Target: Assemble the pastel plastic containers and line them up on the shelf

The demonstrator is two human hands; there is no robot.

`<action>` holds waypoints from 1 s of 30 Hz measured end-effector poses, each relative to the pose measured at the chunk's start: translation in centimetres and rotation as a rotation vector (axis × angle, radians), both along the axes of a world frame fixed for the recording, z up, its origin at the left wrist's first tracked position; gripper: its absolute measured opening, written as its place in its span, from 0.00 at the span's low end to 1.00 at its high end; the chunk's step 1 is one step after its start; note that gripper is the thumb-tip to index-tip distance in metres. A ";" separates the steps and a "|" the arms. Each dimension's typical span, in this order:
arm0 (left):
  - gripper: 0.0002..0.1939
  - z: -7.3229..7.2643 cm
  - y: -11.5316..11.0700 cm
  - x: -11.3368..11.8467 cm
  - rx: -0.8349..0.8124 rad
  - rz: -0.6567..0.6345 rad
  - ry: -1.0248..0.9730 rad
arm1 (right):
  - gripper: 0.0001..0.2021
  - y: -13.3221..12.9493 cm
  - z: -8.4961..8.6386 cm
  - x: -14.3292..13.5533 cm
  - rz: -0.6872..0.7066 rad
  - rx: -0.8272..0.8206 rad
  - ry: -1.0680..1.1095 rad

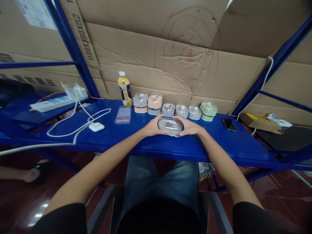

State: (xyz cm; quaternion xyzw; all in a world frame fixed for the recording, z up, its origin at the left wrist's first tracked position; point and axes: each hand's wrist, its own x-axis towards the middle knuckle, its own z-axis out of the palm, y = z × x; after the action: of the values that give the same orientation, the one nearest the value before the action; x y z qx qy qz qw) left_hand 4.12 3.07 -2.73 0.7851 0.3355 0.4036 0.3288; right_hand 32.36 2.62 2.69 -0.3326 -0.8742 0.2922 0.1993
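Between both hands, near the front of the blue table (136,138), is a grey lidded container (170,126) like a lunch box, with a pale label and a slim light strip on its top. My left hand (155,126) wraps its left end, and my right hand (188,126) grips the right end. Just behind stand several similar containers in a row: a grey-and-orange stack (140,103), an orange-and-grey stack (155,104), smaller grey boxes (181,111) and a green stack (208,111). The undersides of the held container are hidden.
A yellow drink bottle (125,89) stands behind a blurred packet (123,114). White cables loop around a white charger (96,126) at left, by a power strip (58,101). A phone (229,124) lies at right. Cardboard (131,48) backs the table; blue posts (70,42) flank it.
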 end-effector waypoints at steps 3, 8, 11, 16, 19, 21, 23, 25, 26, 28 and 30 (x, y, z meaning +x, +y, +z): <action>0.59 0.3 -0.5 0.1 0.072 0.036 0.090 | 0.54 -0.6 -0.3 -1.5 -0.070 0.108 -0.024; 0.61 0.6 -0.8 0.1 0.123 0.057 0.166 | 0.46 -1.5 -0.4 -3.0 -0.166 0.321 -0.052; 0.59 0.7 -1.0 -0.2 0.160 0.094 0.182 | 0.41 -1.0 -0.3 -1.2 -0.249 0.305 0.017; 0.27 1.2 -1.5 -0.2 0.204 0.025 0.245 | 0.35 0.1 -0.4 3.5 -0.468 0.200 0.059; 0.25 1.3 -1.3 -0.2 0.201 0.022 0.241 | 0.35 0.2 -0.7 4.8 -0.534 0.137 0.039; 0.26 1.3 -0.9 -0.7 0.202 0.064 0.229 | 0.36 0.3 -0.7 5.2 -0.548 0.109 0.042; 0.28 1.2 -0.3 -1.7 0.204 0.146 0.220 | 0.35 0.4 -0.7 5.4 -0.544 0.099 0.044; 0.30 0.9 0.5 -3.2 0.207 0.249 0.224 | 0.35 0.5 -0.7 5.6 -0.527 0.097 0.029; 0.32 0.8 0.9 -4.0 0.206 0.296 0.235 | 0.36 0.6 -0.7 5.8 -0.515 0.096 0.012; 0.34 0.5 1.4 -5.5 0.189 0.370 0.263 | 0.38 0.7 -0.7 6.0 -0.492 0.088 -0.034; 0.34 0.4 1.7 -6.4 0.167 0.405 0.283 | 0.40 0.8 -0.8 6.1 -0.482 0.078 -0.080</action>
State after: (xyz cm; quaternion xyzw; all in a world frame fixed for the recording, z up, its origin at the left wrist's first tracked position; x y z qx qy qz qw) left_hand -2.28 4.79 -2.38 0.7748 0.4942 0.3739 0.1253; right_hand 38.44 3.38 1.94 -0.5348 -0.7875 0.1887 0.2411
